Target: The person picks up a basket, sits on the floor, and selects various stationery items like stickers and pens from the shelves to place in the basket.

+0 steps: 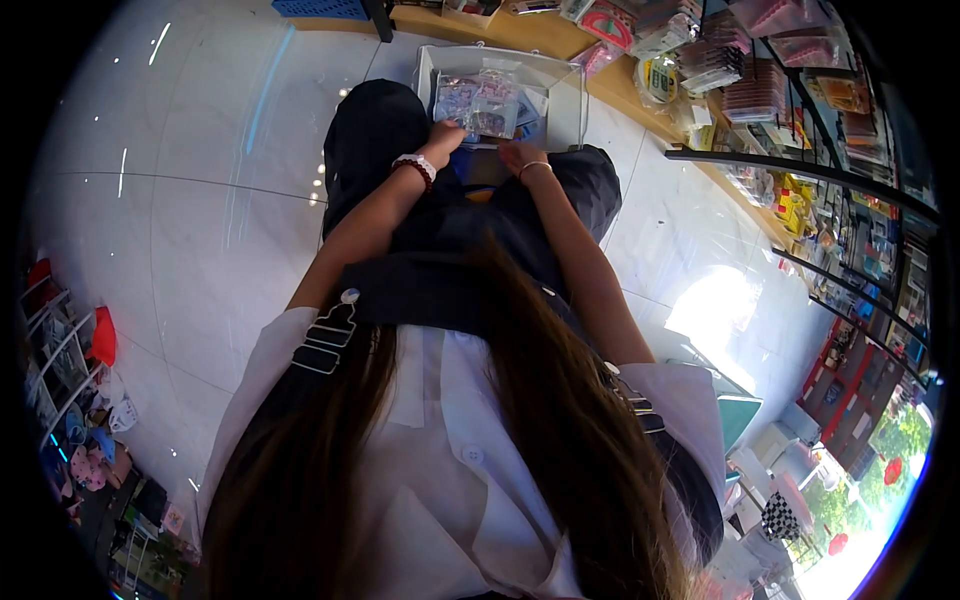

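A white open box [565, 88] stands on the floor in front of my knees. Inside it lie several small clear plastic packets [494, 112] with pink, blue and purple contents. My left hand [441, 142], with a white and a dark red band at the wrist, reaches over the near left side. Its fingers pinch the edge of a packet. At the near rim is my right hand [521, 157], with a thin bracelet and curled fingers. What those fingers hold, if anything, is hidden.
Wooden shelving [640, 108] with hanging packets [754, 92] runs along the right, with a black metal bar [790, 165] jutting out. A blue basket [322, 9] sits at the top. Pale tiles [200, 240] cover the floor. A rack [62, 345] stands far left.
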A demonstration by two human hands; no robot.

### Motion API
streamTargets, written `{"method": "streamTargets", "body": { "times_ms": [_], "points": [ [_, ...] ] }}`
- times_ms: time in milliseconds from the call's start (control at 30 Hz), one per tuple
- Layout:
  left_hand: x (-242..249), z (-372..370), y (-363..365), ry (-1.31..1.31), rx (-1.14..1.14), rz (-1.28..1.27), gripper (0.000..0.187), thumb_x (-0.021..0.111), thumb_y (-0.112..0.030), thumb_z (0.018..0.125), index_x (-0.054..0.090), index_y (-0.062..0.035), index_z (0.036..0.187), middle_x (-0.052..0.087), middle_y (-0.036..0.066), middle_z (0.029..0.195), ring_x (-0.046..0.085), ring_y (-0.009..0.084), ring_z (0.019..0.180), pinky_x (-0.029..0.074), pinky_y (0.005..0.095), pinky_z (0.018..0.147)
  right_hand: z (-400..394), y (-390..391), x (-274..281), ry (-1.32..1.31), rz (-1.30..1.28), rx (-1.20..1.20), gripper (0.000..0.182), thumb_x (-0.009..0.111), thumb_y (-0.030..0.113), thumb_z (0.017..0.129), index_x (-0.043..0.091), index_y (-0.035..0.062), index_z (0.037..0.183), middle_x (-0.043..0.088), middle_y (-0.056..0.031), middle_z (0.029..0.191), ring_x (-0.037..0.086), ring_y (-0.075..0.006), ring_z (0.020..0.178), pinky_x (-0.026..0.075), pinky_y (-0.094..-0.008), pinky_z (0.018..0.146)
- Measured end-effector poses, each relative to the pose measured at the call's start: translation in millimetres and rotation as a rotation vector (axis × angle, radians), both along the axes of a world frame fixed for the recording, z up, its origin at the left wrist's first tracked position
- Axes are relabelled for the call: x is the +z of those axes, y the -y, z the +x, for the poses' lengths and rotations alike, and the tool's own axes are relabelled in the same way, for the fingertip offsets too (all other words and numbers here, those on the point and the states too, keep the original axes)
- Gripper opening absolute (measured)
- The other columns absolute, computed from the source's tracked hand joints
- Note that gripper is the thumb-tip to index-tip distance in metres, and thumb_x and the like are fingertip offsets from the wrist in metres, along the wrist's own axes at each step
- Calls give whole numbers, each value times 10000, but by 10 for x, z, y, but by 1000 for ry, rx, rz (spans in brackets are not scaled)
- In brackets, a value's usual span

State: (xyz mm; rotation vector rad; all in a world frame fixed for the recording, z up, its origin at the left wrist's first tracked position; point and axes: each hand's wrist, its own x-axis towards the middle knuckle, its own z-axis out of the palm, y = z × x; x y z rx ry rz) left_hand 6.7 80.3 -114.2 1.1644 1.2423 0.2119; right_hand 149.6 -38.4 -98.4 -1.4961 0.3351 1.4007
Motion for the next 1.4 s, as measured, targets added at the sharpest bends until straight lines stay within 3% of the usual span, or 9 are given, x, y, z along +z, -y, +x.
{"method": "streamTargets", "body": {
  "times_ms": [167,400,567,667,867,967,1133,1233,1400],
  "points": [
    [96,-7,27,52,28,-7,356,572,-31,688,548,17,1040,567,68,831,505,145,649,400,273,526,6,-2,-9,-17,-7,13,169,483,131,792,571,26,893,633,-63,834,606,-175,735,483,-284,636],
    [209,-26,174,-175,-597,565,355,544,-81,668,534,56,996,547,261,1001,524,349,980,429,377,812,-14,-7,5,38,-68,16,156,488,114,773,581,15,850,632,-86,835,607,-193,717,488,-285,626],
    [145,-67,362,-240,-1076,812,313,488,-94,747,488,46,1027,535,273,985,550,363,908,448,418,766,141,46,-1272,725,-186,585,247,551,185,737,618,16,904,624,-172,871,617,-267,774,499,-339,698],
    [231,-115,436,-373,-1035,928,326,464,-159,784,477,31,1049,502,262,1058,527,359,955,452,422,763,-98,-12,-79,1143,-322,1061,343,570,222,710,602,29,992,590,-210,971,574,-330,915,459,-377,813],
    [-684,-98,342,-398,-877,910,383,459,-251,817,456,-38,1135,478,243,1109,465,383,1046,419,427,837,-119,-5,191,1148,-242,1333,408,575,217,712,544,30,1073,560,-219,1025,526,-362,987,424,-403,864],
    [-159,-101,279,-517,-906,533,439,377,-417,854,515,-96,1120,537,196,1055,490,366,1029,415,451,815,-228,20,623,1163,-181,1542,464,566,173,714,475,21,1143,551,-231,1033,524,-369,987,436,-400,848],
    [-241,-176,272,-533,-1269,903,300,477,-267,802,616,-82,993,599,138,998,587,290,906,477,395,758,-152,27,-86,1544,85,1937,543,536,137,721,393,164,1244,432,-293,1169,483,-383,1043,403,-396,890],
    [-270,-165,247,-548,-1607,854,302,588,-245,720,630,-80,969,607,137,976,604,277,853,482,388,732,-73,53,-524,1367,-146,1930,531,520,147,726,400,181,1242,433,-266,1187,449,-385,1081,365,-399,927],
    [335,-350,497,-649,-1411,756,383,511,-257,762,523,-205,1141,571,104,1069,556,294,963,447,425,795,-317,343,21,1359,-89,1511,433,479,182,746,484,100,1171,472,-218,1171,446,-354,1095,350,-381,940]
  ]
}}
